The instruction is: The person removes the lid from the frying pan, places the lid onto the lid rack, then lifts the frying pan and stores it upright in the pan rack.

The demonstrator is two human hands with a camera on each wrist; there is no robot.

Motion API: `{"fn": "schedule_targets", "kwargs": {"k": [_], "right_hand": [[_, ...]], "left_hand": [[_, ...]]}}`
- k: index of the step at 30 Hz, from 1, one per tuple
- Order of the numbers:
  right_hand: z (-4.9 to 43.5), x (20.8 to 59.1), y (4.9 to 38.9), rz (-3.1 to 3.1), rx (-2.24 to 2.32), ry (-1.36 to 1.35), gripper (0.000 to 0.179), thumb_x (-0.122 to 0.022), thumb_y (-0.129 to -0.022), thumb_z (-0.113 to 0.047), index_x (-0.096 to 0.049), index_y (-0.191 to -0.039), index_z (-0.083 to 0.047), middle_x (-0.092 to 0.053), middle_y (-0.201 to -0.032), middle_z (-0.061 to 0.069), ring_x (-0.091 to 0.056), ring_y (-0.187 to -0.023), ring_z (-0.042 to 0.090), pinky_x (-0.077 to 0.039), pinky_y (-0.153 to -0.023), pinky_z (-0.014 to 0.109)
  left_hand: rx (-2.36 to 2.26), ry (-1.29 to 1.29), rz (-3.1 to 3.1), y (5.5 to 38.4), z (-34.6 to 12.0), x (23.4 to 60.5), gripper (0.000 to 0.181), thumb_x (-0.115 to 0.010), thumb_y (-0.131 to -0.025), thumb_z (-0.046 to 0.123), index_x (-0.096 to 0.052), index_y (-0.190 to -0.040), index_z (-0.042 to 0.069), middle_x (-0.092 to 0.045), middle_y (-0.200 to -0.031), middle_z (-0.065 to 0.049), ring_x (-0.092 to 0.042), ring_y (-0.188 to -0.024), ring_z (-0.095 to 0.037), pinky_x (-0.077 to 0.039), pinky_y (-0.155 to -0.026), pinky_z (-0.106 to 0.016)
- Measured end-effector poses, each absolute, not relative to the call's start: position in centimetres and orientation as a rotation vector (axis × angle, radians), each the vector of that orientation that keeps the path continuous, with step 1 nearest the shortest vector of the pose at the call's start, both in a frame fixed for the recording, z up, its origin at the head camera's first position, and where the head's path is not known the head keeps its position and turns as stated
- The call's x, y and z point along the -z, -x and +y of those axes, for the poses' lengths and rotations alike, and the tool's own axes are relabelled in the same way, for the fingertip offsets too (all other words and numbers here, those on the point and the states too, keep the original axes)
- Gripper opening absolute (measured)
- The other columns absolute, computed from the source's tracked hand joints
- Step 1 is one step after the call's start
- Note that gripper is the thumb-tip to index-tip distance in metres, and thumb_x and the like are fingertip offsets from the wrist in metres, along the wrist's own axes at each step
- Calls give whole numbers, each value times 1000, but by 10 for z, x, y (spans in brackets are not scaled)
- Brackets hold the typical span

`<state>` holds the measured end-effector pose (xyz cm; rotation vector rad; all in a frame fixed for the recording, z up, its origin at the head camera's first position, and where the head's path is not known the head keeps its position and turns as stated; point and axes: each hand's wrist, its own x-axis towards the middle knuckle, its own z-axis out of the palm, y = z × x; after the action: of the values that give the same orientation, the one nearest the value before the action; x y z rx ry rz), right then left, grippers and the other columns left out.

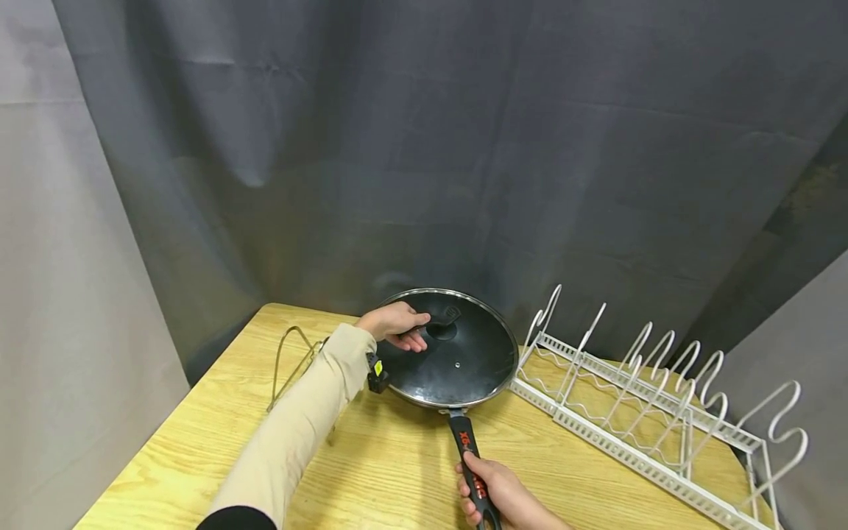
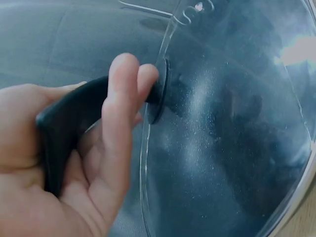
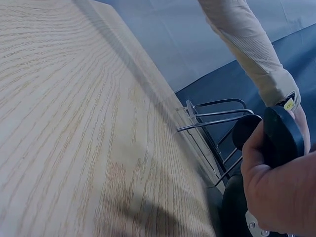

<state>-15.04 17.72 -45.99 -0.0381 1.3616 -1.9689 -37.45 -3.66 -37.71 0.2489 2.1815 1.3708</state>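
Observation:
A frying pan (image 3: 234,212) stands on the wooden table, under a round glass lid (image 1: 473,368) with a metal rim and a small vent hole. My left hand (image 1: 396,324) grips the lid's black handle (image 2: 74,106), its fingers curled under the arched part in the left wrist view. With the thumb lying along the top, my right hand (image 1: 500,492) holds the pan's long black handle (image 1: 462,434), which has red lettering and points toward me. The right wrist view shows that hand (image 3: 276,197) close up, wrapped around the handle's end.
To the right of the pan, close to its rim, stands a white rack (image 1: 599,434) with several upright wavy dividers. A metal wire stand (image 1: 280,368) is at the left, partly behind my left sleeve. Grey curtains (image 1: 411,147) hang behind the wooden table (image 1: 192,434).

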Motion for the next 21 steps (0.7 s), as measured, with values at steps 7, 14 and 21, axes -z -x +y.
{"fn": "schedule_targets", "kwargs": {"k": [7, 14, 21], "right_hand": [[181, 459, 151, 1365, 1972, 46, 26, -31, -104, -33, -40, -102, -9, -50, -71, -6, -51, -54, 2, -42, -51, 13], [181, 459, 153, 1385, 1967, 51, 26, -31, -104, -33, -41, -102, -9, -50, -71, -6, -50, -53, 2, -42, -51, 13], [180, 461, 151, 1402, 1962, 60, 26, -30, -105, -31, -41, -101, -9, -49, -70, -7, -49, -51, 1, -41, -49, 14]], "left_hand": [[-1444, -210, 2112, 368, -26, 380, 45, -42, -102, 30, -51, -116, -12, -70, -80, -16, -64, -53, -10, -51, -48, -19], [-1519, -218, 1963, 371, -24, 385, 43, -37, -104, 26, -50, -119, -11, -70, -86, -16, -67, -62, -13, -53, -55, -23], [-1710, -87, 1625, 374, -23, 393, 36, -33, -105, 20, -44, -122, -10, -67, -103, -21, -67, -82, -21, -53, -84, -37]]}}
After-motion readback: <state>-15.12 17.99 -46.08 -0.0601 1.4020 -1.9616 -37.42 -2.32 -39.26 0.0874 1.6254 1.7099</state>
